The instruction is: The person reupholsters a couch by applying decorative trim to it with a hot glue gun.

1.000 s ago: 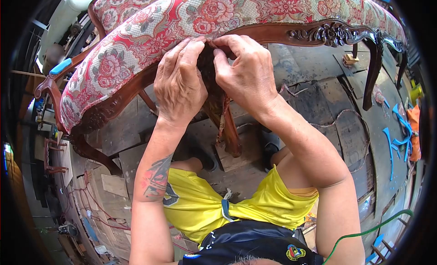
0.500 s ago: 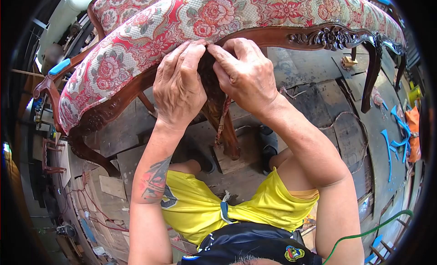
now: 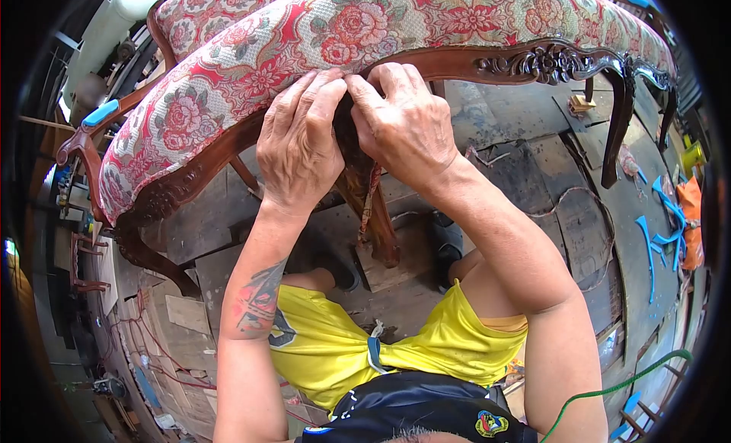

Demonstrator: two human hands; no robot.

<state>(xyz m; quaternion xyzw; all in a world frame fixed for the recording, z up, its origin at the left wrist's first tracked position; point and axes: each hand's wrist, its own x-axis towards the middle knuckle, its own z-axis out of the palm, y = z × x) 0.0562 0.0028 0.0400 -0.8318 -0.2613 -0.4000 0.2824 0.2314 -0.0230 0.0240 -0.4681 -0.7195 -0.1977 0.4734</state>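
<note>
A sofa with floral upholstery (image 3: 228,77) and a dark carved wooden frame (image 3: 548,62) fills the top of the view. My left hand (image 3: 301,146) and my right hand (image 3: 403,127) meet at the seat's front edge, above a carved front leg (image 3: 373,222). The fingertips of both hands press and pinch the fabric edge where it meets the wooden rail. A thin strip of patterned trim (image 3: 371,199) hangs down from between my hands along the leg.
The sofa stands on a rough wooden plank floor (image 3: 533,176). Blue plastic pieces (image 3: 659,230) and an orange object (image 3: 693,214) lie at the right. A green cable (image 3: 624,382) crosses the lower right. Wood scraps and wires lie at the lower left.
Both hands have stayed at the same spot on the seat edge, with only small shifts of the fingers. The view has drifted slightly.
</note>
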